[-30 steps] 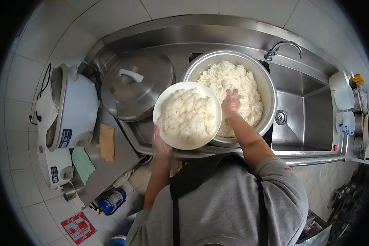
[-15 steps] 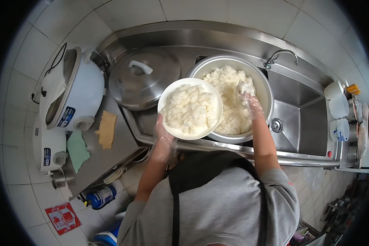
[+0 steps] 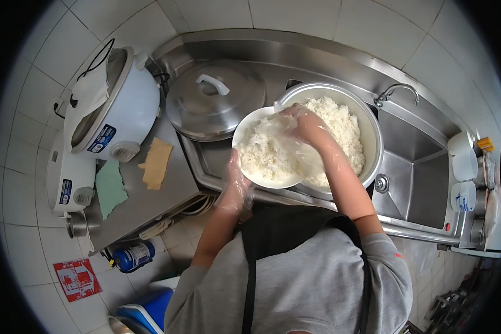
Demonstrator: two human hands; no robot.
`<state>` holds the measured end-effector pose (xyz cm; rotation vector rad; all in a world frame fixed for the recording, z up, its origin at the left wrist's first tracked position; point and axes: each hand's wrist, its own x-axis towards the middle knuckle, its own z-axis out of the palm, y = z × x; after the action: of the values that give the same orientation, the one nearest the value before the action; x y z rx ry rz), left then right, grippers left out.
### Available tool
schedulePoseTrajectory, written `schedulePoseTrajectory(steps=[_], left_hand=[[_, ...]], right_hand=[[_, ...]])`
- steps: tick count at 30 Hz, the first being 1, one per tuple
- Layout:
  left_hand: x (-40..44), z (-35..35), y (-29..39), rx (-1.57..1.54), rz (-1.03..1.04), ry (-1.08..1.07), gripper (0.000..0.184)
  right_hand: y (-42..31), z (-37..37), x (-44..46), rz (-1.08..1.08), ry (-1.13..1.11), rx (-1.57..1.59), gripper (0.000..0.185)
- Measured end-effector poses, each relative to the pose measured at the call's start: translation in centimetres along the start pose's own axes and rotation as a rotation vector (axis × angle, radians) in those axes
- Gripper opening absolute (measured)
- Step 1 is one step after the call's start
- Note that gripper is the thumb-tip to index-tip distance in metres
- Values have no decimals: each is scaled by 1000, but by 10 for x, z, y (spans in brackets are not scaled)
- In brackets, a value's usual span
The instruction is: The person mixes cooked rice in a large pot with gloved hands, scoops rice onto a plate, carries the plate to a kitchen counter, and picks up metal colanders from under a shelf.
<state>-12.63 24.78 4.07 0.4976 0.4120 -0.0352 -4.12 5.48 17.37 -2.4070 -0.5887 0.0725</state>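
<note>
My left hand (image 3: 236, 181), in a clear plastic glove, grips the left edge of a white plate (image 3: 237, 132) with the thumb at its rim. A mound of cooked white rice (image 3: 261, 153) covers the plate. Above the plate's right side is my right hand (image 3: 303, 123), also gloved, bent down toward the rice; the loose glove and the hand's own back hide its fingers. Under and beside the plate stands a large round metal pot (image 3: 377, 142) with more rice (image 3: 345, 131) in it.
A metal lid (image 3: 189, 103) with a white handle lies left of the pot. To the right are a sink (image 3: 401, 145) and faucet (image 3: 398, 89). Rice cookers (image 3: 131, 106), a green cloth (image 3: 111, 186) and a tan cloth (image 3: 157, 161) are at left. White containers (image 3: 463, 167) stand far right.
My right hand has moved left from inside the pot, where it held a clump of rice, to above the plate. The view has shifted slightly; my left hand keeps hold of the plate.
</note>
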Motion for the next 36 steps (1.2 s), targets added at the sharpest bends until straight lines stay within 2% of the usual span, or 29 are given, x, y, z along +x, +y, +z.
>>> schedulePoseTrajectory(steps=[3,4,7,10,13,16,19,22,25,28,31,32,36], left_hand=[[0,-2,2,13,13,6,56],[1,-3,1,10,11,-5,56],[-1,0,2,-10,-16,0,55],[-2,3,1,18,19,-25,53],[-3,5,1,24,18,-5,53],[-5,8,3,12,-15,4,53],[-9,15,4,36,10,48,53],[-12,20,5,56,13,63,54],[-5,10,2,42,12,23,54],[0,0,1,-6,-16,-62,55],[3,-3,0,48,31,-24,54],[2,-3,0,34,18,-4,54],[0,-3,2,16,-20,78,52]], right_hand=[[10,26,14,55,-38,-283,23],[48,61,12,-29,122,-100,19],[56,83,0,-118,-94,-302,23],[55,98,-21,-59,-154,-332,22],[50,92,-23,-130,-120,-427,22],[22,53,-15,-74,-105,-294,20],[21,15,2,101,-5,16,17],[84,86,40,-15,40,-48,16],[54,102,51,66,121,-202,16],[46,79,64,-87,-88,-327,19],[14,43,60,-118,-27,-296,18],[-2,38,61,-106,-125,-327,18],[-29,82,45,-232,-219,-248,22]])
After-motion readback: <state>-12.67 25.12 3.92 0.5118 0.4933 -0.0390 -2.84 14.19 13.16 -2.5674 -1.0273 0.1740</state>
